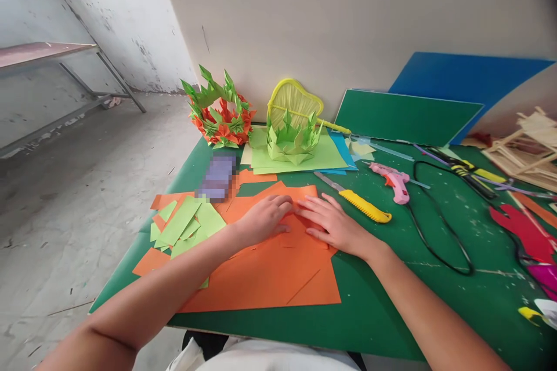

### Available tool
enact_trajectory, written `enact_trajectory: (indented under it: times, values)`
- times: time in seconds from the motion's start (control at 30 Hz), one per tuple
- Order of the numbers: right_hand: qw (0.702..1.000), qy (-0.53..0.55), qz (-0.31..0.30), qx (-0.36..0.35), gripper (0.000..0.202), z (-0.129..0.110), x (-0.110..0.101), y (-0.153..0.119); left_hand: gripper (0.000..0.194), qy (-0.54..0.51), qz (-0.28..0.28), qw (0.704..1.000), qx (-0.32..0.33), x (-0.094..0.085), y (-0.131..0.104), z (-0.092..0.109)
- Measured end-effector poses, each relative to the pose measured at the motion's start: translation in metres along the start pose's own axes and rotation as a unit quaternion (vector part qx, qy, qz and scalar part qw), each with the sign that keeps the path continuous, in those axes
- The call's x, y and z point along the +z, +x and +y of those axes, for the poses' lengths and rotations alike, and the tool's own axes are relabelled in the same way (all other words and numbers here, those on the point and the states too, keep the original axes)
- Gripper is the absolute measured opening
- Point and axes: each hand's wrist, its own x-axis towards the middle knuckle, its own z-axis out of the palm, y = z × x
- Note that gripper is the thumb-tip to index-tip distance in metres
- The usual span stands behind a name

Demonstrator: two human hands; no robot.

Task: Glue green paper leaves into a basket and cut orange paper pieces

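Note:
Orange paper sheets (265, 281) lie on the green table in front of me. My left hand (266, 219) rests on the orange paper with its fingers bent and close together; whether it pinches an edge is hard to tell. Just to its right, my right hand (328, 220) lies palm down on the same paper, fingers apart. Both hands nearly touch at a smaller orange piece (304, 191). Cut light green pieces (187, 223) are scattered left of my left hand. A yellow utility knife (363, 206) with its blade out lies beyond my right hand.
Behind stand a green and orange paper crown (221, 122) and a light green one (293, 145) on stacked sheets. A pink glue gun (394, 181) with a black cord lies at right. A wooden stick model (522, 151) and red scraps (524, 232) are further right.

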Motion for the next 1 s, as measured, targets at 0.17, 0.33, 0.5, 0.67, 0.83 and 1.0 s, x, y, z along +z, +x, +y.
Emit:
enact_trajectory:
  times: [0.17, 0.33, 0.5, 0.67, 0.83, 1.0]
  values:
    - [1.000, 0.028, -0.005, 0.003, 0.054, 0.003, -0.005, -0.002, 0.056, -0.025, 0.017, 0.999, 0.021, 0.003, -0.005, -0.005]
    - [0.998, 0.062, -0.004, 0.011, 0.051, 0.004, -0.007, -0.002, 0.070, -0.038, -0.005, 0.999, 0.036, 0.002, -0.003, -0.010]
    - [0.996, 0.089, 0.001, 0.029, 0.045, 0.003, -0.007, 0.000, 0.079, -0.010, -0.050, 0.998, 0.033, -0.004, 0.009, -0.012]
    - [0.996, 0.068, 0.014, 0.050, 0.039, -0.001, -0.013, 0.000, 0.080, 0.000, -0.060, 0.998, 0.034, -0.006, 0.014, -0.013]
    - [0.991, 0.069, -0.001, 0.115, 0.031, -0.002, -0.025, -0.007, 0.076, -0.003, -0.045, 0.998, 0.034, -0.005, 0.013, -0.015]
    - [0.986, 0.097, -0.044, 0.130, 0.028, 0.001, -0.030, -0.012, 0.076, -0.021, -0.049, 0.998, 0.032, -0.003, 0.014, -0.016]
